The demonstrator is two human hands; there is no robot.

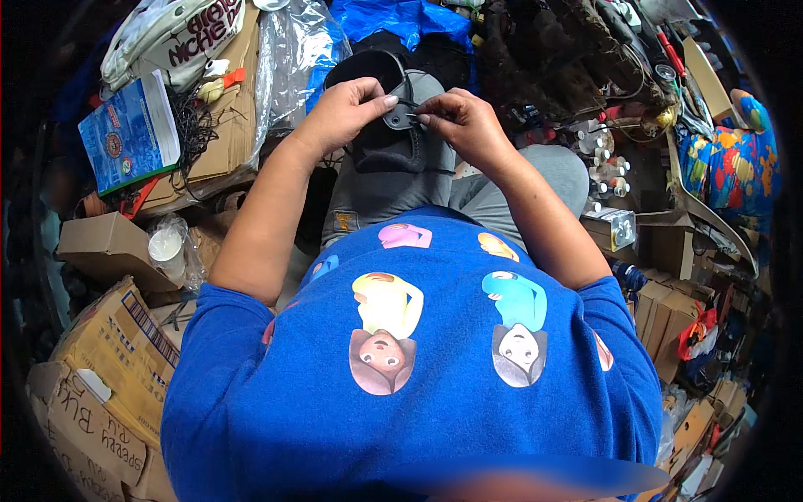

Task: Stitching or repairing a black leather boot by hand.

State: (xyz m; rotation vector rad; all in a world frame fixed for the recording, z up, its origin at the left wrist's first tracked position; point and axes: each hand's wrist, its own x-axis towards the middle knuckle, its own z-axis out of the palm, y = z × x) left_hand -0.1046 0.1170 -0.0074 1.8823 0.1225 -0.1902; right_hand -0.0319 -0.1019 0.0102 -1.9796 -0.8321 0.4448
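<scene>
A black shoe (pixel 386 156) rests on my lap, over my grey trouser leg (pixel 360 191). Its collar opening points away from me, and a dark flap with small eyelets (pixel 396 120) shows between my hands. My left hand (pixel 353 110) is closed on the shoe's left side, with the thumb pressed beside the flap. On the other side, my right hand (pixel 462 124) pinches a thin black shoelace (pixel 410 107) near the eyelets. Most of the lace is hidden by the fingers and dark material.
To the left lie a blue booklet (pixel 130 134), a white bag (pixel 174 40) and cardboard boxes (pixel 113 247). Several small bottles (pixel 604 159) stand to the right, near more boxes (pixel 665 318). Blue plastic sheeting (pixel 410 21) and a dark rough mass (pixel 552 58) lie ahead.
</scene>
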